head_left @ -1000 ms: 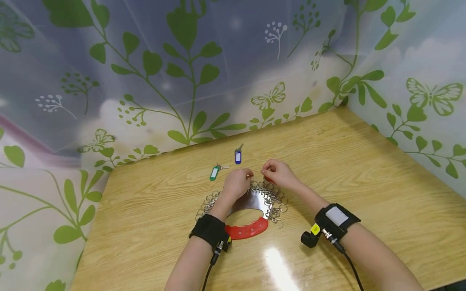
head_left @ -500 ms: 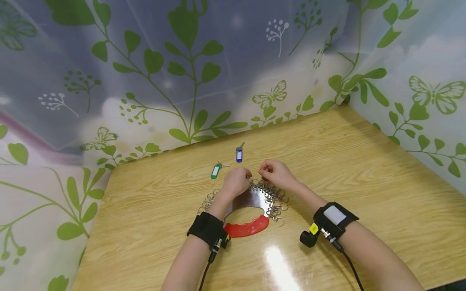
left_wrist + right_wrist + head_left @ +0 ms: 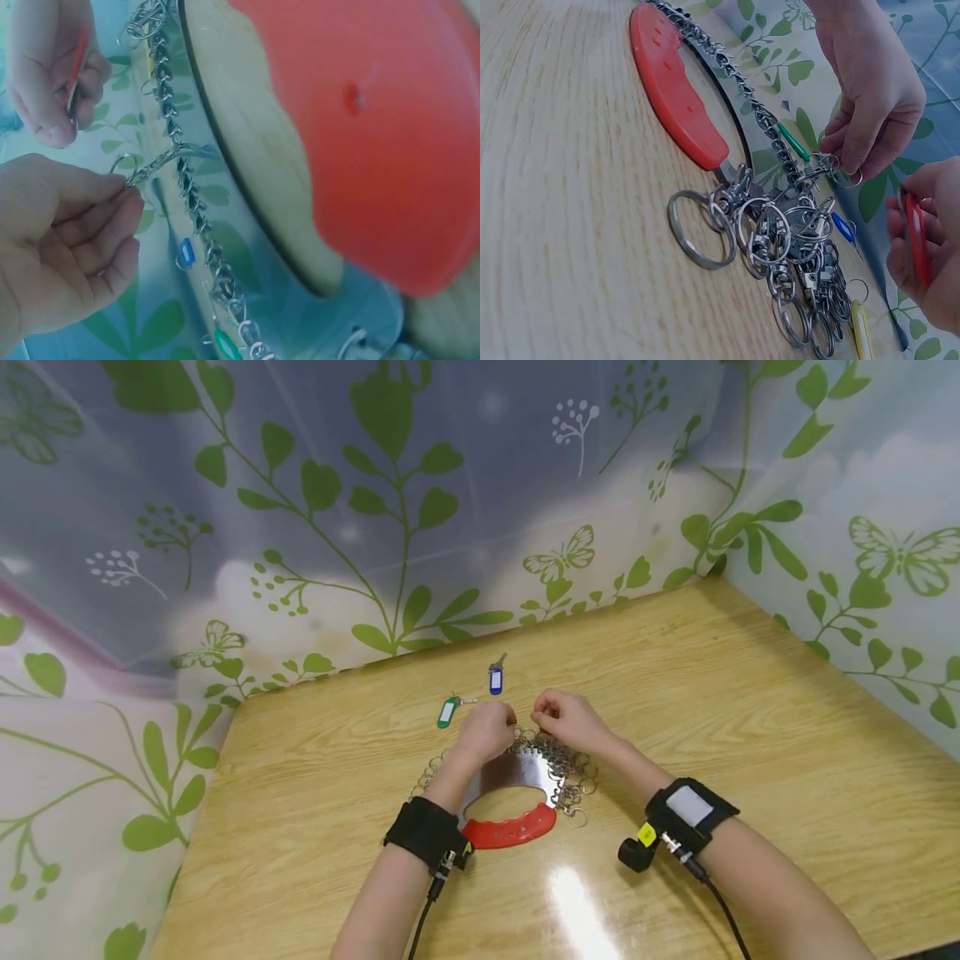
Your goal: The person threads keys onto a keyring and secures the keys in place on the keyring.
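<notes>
Key rack (image 3: 517, 772): flat on the table (image 3: 750, 710), between your wrists; rigid metal plate with a red handle (image 3: 508, 831).
Left hand (image 3: 489, 733): pinches 1 clip ring (image 3: 127, 169) at the far edge.
Right hand (image 3: 566, 720): curled round a red tag (image 3: 915, 238).
Handling: rings are light, slippery, loose; pinch 1 clip only.
</notes>
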### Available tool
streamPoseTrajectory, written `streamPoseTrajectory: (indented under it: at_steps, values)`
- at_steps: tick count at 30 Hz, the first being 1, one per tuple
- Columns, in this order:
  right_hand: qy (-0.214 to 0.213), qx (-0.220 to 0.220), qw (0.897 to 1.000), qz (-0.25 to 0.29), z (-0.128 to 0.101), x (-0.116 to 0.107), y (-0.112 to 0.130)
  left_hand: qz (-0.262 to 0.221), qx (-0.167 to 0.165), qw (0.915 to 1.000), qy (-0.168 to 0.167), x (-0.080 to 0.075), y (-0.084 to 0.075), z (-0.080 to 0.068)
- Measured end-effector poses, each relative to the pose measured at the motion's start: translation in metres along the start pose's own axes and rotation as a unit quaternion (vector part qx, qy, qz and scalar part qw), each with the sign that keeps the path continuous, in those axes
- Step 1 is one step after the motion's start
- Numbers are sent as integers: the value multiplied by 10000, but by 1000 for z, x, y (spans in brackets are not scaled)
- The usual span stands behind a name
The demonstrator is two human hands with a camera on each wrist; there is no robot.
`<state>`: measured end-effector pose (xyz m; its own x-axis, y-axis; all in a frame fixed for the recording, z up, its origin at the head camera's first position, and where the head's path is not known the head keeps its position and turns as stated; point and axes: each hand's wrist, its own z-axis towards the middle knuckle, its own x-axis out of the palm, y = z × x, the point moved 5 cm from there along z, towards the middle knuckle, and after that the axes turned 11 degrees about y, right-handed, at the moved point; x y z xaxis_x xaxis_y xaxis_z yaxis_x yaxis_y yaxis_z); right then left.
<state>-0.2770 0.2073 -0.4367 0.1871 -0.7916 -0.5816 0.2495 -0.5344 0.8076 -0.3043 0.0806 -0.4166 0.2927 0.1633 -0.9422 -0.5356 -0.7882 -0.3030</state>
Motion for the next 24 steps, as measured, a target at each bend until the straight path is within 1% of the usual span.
streamPoseTrajectory:
  at_steps: [2,5,8,11,15,19,22,24]
  values:
    - [123,-15,9994,-336,2,2,1,-49,-27,9999,-93,0,1,0]
    - [326,-59,9954,-901,5,9,4,-90,23,9995,-287,3,0,2]
    - [360,-146,9890,-1429,9,16,8,-11,146,9991,-399,6,-1,1]
    - [319,-129,9835,-1774,11,20,10,-60,178,9991,-389,9,-1,0]
    - [273,-64,9790,-2020,13,20,13,-339,121,9985,-418,8,2,0]
    - [206,-22,9767,-2138,14,18,15,-729,251,9959,-475,10,5,0]
    - [131,39,9769,-2133,14,18,13,-1143,337,9920,-426,11,8,-1]
    - [63,91,9773,-2117,14,18,11,-1530,275,9874,-303,12,11,-1]
